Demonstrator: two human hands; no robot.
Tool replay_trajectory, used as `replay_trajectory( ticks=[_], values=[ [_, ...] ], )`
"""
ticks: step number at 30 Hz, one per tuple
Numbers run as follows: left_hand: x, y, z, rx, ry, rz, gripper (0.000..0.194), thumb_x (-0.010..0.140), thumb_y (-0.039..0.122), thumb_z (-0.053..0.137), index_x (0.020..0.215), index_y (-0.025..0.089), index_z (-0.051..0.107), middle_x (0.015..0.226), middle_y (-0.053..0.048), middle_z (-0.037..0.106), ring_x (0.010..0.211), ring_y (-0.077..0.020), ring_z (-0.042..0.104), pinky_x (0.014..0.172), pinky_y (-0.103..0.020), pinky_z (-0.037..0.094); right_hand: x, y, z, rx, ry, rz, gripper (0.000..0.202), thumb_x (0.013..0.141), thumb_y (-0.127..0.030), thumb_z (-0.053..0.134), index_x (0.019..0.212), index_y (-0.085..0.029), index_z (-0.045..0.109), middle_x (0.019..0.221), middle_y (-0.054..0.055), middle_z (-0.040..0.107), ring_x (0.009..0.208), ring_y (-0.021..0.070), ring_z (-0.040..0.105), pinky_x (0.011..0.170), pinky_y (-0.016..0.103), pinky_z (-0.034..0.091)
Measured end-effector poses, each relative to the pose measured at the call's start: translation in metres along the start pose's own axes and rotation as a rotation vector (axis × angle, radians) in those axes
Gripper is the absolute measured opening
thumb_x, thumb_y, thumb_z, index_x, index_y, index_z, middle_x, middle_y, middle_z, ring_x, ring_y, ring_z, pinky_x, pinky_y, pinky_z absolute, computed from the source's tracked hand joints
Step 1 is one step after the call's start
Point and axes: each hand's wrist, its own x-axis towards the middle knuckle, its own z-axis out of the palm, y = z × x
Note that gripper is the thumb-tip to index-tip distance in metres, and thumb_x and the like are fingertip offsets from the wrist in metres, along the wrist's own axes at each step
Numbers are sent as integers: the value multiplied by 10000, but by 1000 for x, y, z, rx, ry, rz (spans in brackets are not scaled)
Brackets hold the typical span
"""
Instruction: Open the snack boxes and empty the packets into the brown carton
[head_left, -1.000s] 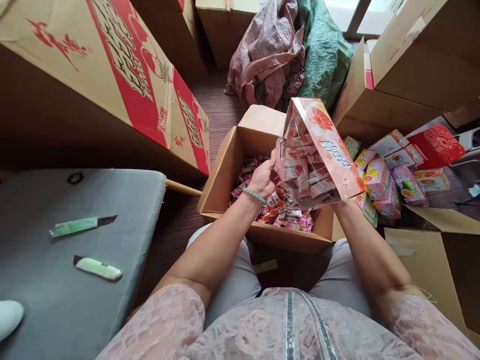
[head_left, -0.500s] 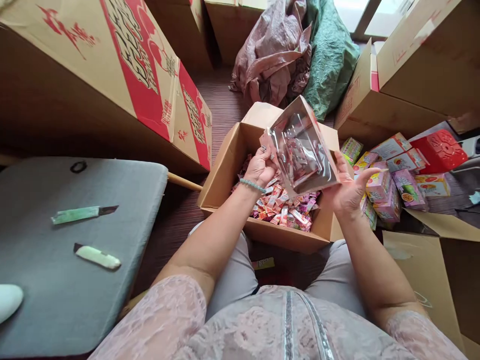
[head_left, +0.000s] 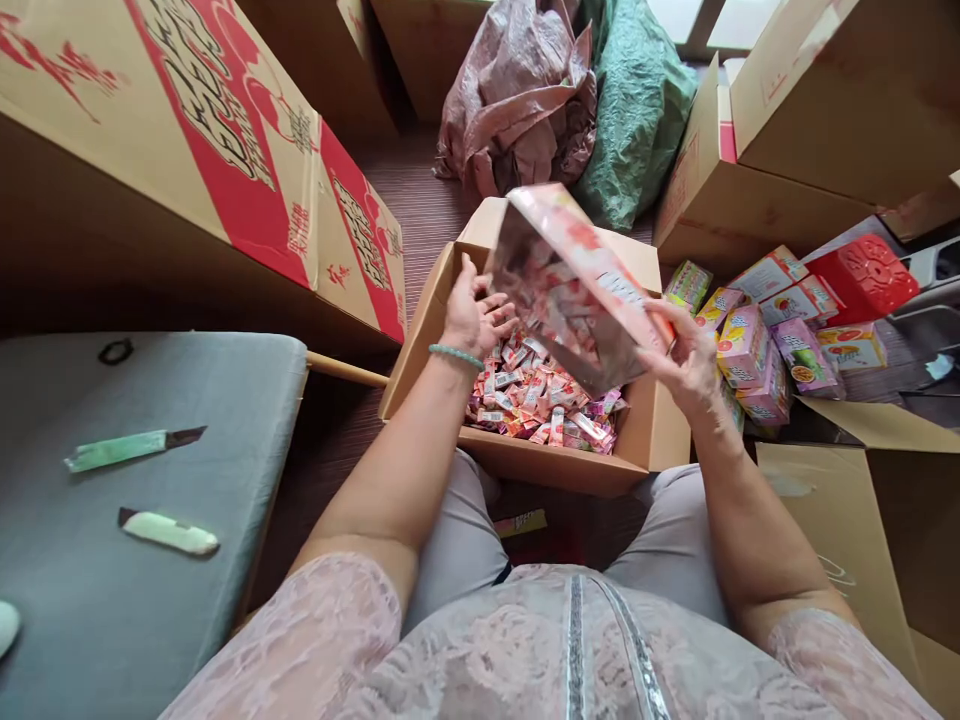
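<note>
My right hand [head_left: 686, 362] grips one end of a pink printed box with a clear window [head_left: 581, 290], fingers and thumb on either side of it. The box is tilted above a large open carton [head_left: 555, 468]. Beside the box's left side, my left hand [head_left: 478, 312] is open, palm up with its fingers apart, and holds nothing. Many small pink, orange and purple wrapped packets [head_left: 536, 395] lie in the carton; the tilted box hides some of them.
At left, a grey padded board [head_left: 172, 620] bears two knives and a black ring. Tall cartons [head_left: 315, 220] stand behind it. Pink and green sacks [head_left: 637, 110] lie ahead. Small printed boxes [head_left: 806, 355] and a red basket [head_left: 866, 280] are at right, near an open carton [head_left: 832, 540].
My left hand has let go of the windowed box and moved left. The box has turned so its printed side shows, and my right hand has closed on its end.
</note>
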Motion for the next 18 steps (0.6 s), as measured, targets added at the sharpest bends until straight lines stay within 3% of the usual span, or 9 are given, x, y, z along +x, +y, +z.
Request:
replay_trajectory(
  ticks=[2,4,7,11,14,18],
  values=[
    [-2,4,0,-29,-72,35,423,1029,567,599,1224,218,737,922,-87,788,981,-243,765,919,-330,630,-4,-4,-2,-28,-26,-50,557,662,-508,901,1160,-290,778,1297,64,726,1352,350,597,1234,534,424],
    [-6,2,4,-50,-162,53,369,1046,453,598,1305,221,723,1043,-84,804,1070,-241,760,969,-336,620,-4,-4,-4,-10,23,-74,564,720,-587,847,1196,-294,770,1285,63,719,1324,347,619,1220,552,437],
    [-10,-4,9,-33,-199,78,333,1036,361,606,1312,215,722,1048,-81,805,1086,-253,765,931,-340,636,-2,-1,-6,-23,70,-115,643,752,-652,825,1290,-314,728,1330,55,686,1352,340,603,1224,544,436],
    [-6,-7,7,56,-237,168,366,1006,432,637,1284,211,727,1029,-87,799,1115,-272,754,902,-327,640,0,9,-7,-131,13,-131,732,728,-640,886,1353,-312,693,1425,63,632,1425,337,541,1278,525,380],
    [-5,-8,4,183,-303,220,469,989,522,621,1356,236,681,1138,-83,786,1164,-291,732,931,-381,640,0,17,-10,-161,48,-168,790,764,-687,847,1434,-328,633,1462,64,611,1416,340,551,1267,558,397],
    [-11,-8,3,344,-323,305,590,983,635,539,1425,253,620,1227,-103,753,1220,-327,705,959,-455,622,-4,25,-18,-262,1,-200,769,794,-669,833,1463,-363,612,1473,47,617,1421,340,551,1257,572,411]
  ],
)
